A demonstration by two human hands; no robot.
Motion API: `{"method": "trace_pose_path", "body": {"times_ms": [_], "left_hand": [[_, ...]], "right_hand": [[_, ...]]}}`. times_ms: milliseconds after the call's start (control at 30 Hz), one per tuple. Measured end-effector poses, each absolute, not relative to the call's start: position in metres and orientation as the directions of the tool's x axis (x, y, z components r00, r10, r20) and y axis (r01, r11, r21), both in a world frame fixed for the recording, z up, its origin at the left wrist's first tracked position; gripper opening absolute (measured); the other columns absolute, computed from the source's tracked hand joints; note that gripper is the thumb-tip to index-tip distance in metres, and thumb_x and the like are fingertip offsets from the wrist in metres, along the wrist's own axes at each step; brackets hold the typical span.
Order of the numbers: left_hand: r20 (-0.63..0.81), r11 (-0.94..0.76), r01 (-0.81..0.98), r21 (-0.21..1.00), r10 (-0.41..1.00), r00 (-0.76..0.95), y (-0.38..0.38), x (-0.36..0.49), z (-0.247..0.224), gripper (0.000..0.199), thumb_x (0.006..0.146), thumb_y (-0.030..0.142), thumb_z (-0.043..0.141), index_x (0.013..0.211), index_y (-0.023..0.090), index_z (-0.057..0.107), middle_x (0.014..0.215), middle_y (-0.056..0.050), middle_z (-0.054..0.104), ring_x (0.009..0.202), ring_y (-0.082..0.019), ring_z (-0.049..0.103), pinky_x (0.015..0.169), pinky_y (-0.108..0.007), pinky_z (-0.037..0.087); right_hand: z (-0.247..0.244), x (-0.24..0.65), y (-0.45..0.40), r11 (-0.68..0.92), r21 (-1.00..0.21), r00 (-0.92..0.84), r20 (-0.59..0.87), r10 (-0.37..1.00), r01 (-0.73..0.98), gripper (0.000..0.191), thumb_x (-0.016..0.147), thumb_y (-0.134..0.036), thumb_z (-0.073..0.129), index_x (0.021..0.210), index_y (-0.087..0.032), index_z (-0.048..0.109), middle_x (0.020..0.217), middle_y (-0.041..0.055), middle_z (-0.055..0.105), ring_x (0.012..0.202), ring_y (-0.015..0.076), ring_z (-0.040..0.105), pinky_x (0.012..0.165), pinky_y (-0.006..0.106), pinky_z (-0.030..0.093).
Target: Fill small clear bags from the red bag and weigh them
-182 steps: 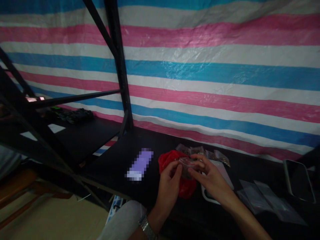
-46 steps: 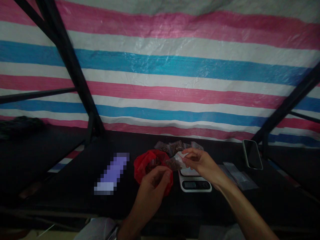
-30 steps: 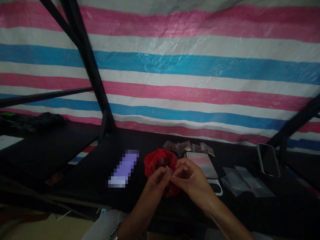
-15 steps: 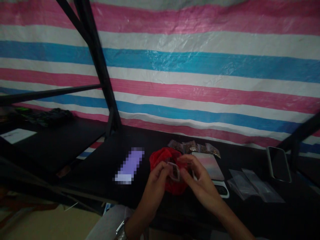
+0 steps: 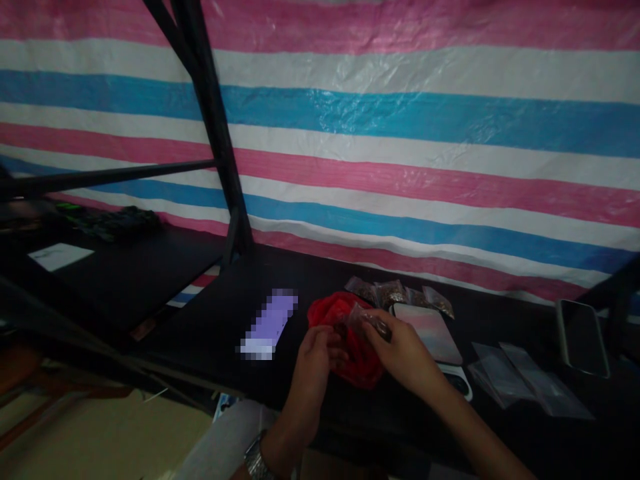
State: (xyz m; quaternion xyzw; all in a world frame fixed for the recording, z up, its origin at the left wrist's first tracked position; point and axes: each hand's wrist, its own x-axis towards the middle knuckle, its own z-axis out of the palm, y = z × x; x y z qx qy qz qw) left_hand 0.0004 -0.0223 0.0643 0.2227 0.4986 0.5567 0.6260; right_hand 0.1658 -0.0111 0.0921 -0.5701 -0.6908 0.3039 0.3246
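Observation:
A red plastic bag (image 5: 367,370) stands open on the black table. Over its right side, my right hand (image 5: 400,347) pinches a small clear bag (image 5: 377,325) with dark contents. My left hand (image 5: 316,353) is at the left rim of the red bag, fingers apart and curled, with nothing seen in it. Right of the red bag is a white scale (image 5: 430,333), partly behind my right hand. Several small filled bags (image 5: 390,292) lie in a row behind the scale. Flat clear bags (image 5: 530,380) lie to the right.
A pixelated purple and white item (image 5: 270,325) lies left of the red bag. A phone (image 5: 583,338) rests at the far right. Black frame posts (image 5: 215,127) rise at the left, before a striped sheet (image 5: 400,160). Another black table (image 5: 150,267) holds a white paper (image 5: 61,256).
The small clear bag, earlier between both hands, is now in my right hand alone. My left hand has let go and its fingers have spread. The view has shifted slightly.

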Motion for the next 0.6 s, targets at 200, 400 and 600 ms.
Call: {"method": "trace_pose_path", "body": {"times_ms": [200, 400, 600], "left_hand": [[-0.428, 0.350, -0.419, 0.838, 0.898, -0.106, -0.027, 0.005, 0.067, 0.021, 0.085, 0.018, 0.064, 0.105, 0.016, 0.059, 0.084, -0.002, 0.071, 0.052, -0.014, 0.066, 0.055, -0.028, 0.049], [-0.498, 0.447, -0.452, 0.772, 0.867, 0.007, -0.033, 0.007, 0.072, 0.018, 0.089, 0.009, 0.056, 0.107, 0.013, 0.059, 0.076, -0.003, 0.070, 0.057, -0.015, 0.068, 0.062, -0.029, 0.053], [-0.507, 0.475, -0.505, 0.720, 0.858, 0.084, -0.034, 0.004, 0.075, 0.029, 0.084, 0.008, 0.055, 0.112, 0.011, 0.063, 0.092, -0.009, 0.076, 0.061, -0.015, 0.069, 0.068, -0.030, 0.054]], "right_hand": [[0.088, 0.158, -0.003, 0.180, -0.788, -0.144, 0.117, 0.983, 0.589, 0.031, 0.097, -0.033, 0.058, 0.124, -0.024, 0.071, 0.111, 0.0069, 0.081, 0.097, 0.0272, 0.077, 0.084, 0.037, 0.055], [0.086, 0.150, -0.004, 0.154, -0.789, -0.102, 0.116, 0.988, 0.595, 0.036, 0.094, -0.035, 0.060, 0.128, -0.026, 0.071, 0.112, 0.0067, 0.081, 0.098, 0.0278, 0.077, 0.086, 0.039, 0.056], [0.081, 0.149, -0.005, 0.121, -0.766, -0.080, 0.091, 0.993, 0.632, 0.037, 0.092, -0.036, 0.062, 0.126, -0.025, 0.073, 0.108, 0.0073, 0.081, 0.093, 0.0273, 0.076, 0.086, 0.039, 0.056]]}}
